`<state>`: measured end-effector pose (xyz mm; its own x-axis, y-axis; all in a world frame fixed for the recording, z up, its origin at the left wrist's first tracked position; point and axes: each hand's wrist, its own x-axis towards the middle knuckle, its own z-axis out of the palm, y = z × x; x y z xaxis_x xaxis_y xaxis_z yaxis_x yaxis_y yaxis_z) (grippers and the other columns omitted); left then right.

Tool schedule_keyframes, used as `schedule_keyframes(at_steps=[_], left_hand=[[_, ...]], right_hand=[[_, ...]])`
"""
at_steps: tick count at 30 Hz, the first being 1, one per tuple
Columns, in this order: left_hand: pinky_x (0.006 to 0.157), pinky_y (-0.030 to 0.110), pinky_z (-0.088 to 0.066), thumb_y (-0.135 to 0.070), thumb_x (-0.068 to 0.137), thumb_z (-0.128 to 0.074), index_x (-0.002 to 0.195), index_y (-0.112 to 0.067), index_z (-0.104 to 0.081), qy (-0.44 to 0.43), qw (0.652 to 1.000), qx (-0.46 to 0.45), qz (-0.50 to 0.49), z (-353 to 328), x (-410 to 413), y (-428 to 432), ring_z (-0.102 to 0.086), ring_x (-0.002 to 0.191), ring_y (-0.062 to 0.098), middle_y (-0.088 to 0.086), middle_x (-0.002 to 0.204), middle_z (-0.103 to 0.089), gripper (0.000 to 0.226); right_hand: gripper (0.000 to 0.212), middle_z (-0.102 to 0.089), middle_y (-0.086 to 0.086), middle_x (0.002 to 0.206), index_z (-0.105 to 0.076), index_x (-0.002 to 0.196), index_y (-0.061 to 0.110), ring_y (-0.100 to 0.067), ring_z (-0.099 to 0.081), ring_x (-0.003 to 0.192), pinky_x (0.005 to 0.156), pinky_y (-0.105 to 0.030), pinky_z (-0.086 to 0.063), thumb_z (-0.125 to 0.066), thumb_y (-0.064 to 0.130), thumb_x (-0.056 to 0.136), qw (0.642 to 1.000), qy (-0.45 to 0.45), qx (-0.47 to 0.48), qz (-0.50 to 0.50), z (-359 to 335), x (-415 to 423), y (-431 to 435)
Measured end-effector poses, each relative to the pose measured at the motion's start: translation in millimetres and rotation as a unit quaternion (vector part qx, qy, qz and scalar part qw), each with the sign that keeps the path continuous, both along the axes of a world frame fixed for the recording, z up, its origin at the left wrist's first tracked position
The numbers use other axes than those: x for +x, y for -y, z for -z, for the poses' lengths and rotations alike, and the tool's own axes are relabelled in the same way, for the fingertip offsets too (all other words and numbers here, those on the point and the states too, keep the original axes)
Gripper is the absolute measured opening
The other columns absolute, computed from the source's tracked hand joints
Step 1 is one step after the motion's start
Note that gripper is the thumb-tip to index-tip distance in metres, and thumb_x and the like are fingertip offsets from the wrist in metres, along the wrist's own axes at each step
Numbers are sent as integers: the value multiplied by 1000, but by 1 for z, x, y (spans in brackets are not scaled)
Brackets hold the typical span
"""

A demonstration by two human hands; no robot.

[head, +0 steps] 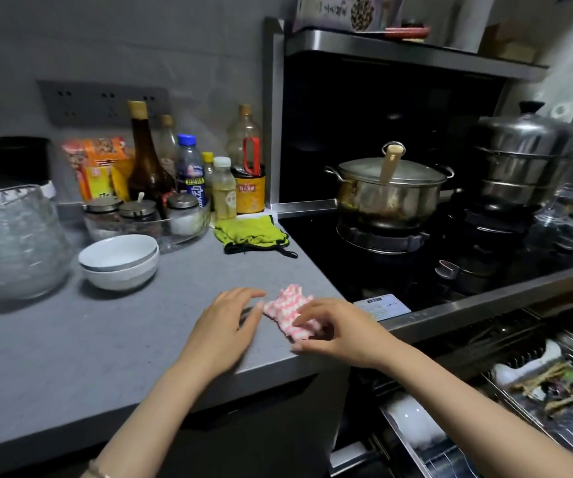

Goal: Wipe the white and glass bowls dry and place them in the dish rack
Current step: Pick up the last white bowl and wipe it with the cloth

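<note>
Pink-and-white checked cloth (pixel 288 313) lies bunched between your hands at the front edge of the grey countertop (pixel 105 339). Your right hand (pixel 333 329) has its fingers curled down over the cloth's near end with the thumb tucked beneath, which reads as a pinch on the fabric. Your left hand (pixel 226 319) lies flat on the counter with straight, relaxed fingers. Its tips are just at the cloth's left edge and it holds nothing. The cloth's long axis runs from far left to near right, in line with your right forearm.

Moving outward, the two stacked white bowls (pixel 119 260) stand upright, up and to the left of your left hand and well apart from your right. The large glass bowl (pixel 12 250) sits further left again, at the frame's edge and blurred. Both lie on your left side, so your left hand is the nearer one for fetching. That would probably leave your right free to keep the cloth and do the wiping.

The dish rack (pixel 426 457) is the opposite way, a pulled-out drawer below the counter, low on your right under your right forearm. One white bowl (pixel 412 417) already lies in it. Each dried bowl would therefore have to cross from far left to low right, past the counter's corner.
</note>
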<state>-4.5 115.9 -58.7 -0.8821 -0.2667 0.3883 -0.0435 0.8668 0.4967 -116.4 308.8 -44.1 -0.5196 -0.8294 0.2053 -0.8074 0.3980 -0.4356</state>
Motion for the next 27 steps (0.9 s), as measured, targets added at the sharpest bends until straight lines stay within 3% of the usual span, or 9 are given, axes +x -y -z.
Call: schedule_keyframes(at_steps=[2,7,10,13,15,17,19,23,27], left_hand=[[95,21,-32,-37,99,-43,125,-27,-57,-3,1000,9,-1,-3,4,4,-45,122,8,-12,127,-56,31],[96,19,-30,-41,98,-44,126,-29,-55,3,999,42,8,-7,9,6,-43,125,7,-13,129,-54,32],[100,19,-30,-52,90,-52,134,-30,-47,12,992,128,9,-12,14,5,-41,126,3,-17,132,-45,50],[106,26,-39,-53,75,-63,133,-24,-48,13,952,305,33,-17,19,4,-50,121,5,-17,132,-50,67],[88,22,-52,-36,79,-67,118,-14,-61,-44,903,424,45,-20,23,6,-66,106,12,-3,116,-69,45],[66,15,-52,-22,88,-62,108,-12,-67,-98,864,494,23,-30,32,10,-71,84,9,2,100,-75,23],[62,14,-51,-18,91,-60,100,-12,-70,-145,858,492,3,-39,42,19,-70,74,6,1,91,-76,15],[61,15,-50,-32,83,-63,87,-16,-73,-155,910,385,23,-68,63,31,-66,67,2,-4,78,-75,18],[49,7,-38,-28,86,-65,81,-24,-71,-88,963,239,84,-92,69,40,-50,50,-10,-21,57,-63,9]], right_hand=[[44,-67,15,101,-71,100,32,-1,-58,94,79,-24,-49,-70,63,70,999,-26,-7,28,3,2,4],[18,-68,7,89,-74,93,30,-7,-57,80,68,-29,-45,-65,43,86,996,-71,-4,50,2,7,14],[11,-69,14,72,-74,80,33,4,-57,69,67,-19,-44,-67,30,88,981,140,-131,27,-10,13,20],[9,-72,7,76,-73,89,18,-5,-64,73,69,-19,-50,-64,19,90,905,334,-263,29,-30,18,32],[20,-74,-4,92,-71,104,11,-14,-68,84,79,-24,-56,-63,23,90,862,430,-267,14,-38,23,41],[32,-73,-9,102,-68,111,7,-17,-69,87,83,-26,-56,-62,28,88,831,490,-262,-5,-43,30,51],[39,-70,-11,107,-65,116,4,-18,-68,86,78,-25,-56,-62,30,87,802,539,-257,-27,-42,37,60],[61,-66,-12,105,-62,109,6,-18,-66,86,81,-30,-56,-78,51,70,768,598,-187,-135,-40,46,78],[80,-62,-12,125,-56,127,13,-28,-58,114,100,-39,-46,-82,52,64,760,604,-97,-219,-50,57,98]])
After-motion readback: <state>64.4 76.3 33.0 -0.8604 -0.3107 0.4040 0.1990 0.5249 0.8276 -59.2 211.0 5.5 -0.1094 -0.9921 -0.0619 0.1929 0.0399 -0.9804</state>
